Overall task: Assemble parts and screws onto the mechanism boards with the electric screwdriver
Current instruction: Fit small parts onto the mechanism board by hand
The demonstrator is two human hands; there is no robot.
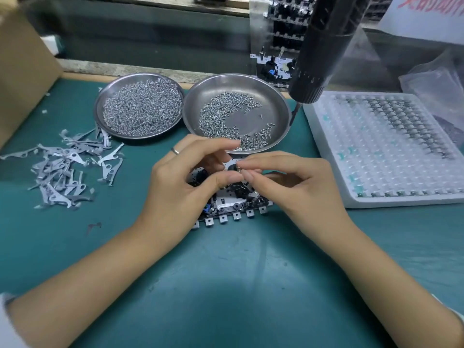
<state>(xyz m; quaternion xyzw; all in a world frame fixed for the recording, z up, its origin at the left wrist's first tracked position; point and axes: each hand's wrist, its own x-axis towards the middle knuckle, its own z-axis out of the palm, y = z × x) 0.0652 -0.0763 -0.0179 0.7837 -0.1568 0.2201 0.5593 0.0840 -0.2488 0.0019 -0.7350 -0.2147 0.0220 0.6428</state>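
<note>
**Both hands pinched over mechanism board, small part being seated**

Mechanism board [232,212] lay flat on the green mat [226,285], long edge with the metal tabs facing the person. Left hand [180,182] and right hand [288,182] met directly above its far half. Left thumb and forefinger were curled in a pinch; right fingertips [247,172] pinched something tiny and shiny, likely a screw, too small to confirm. The target spot sat right under the fingertips, so the move looked straight down. Right hand was nearer the hanging electric screwdriver [319,51], up and to its right. Screw dish [236,114] sat just behind the hands, second dish [139,105] left of it, metal levers [67,169] far left, and parts tray [384,146] right.
</note>
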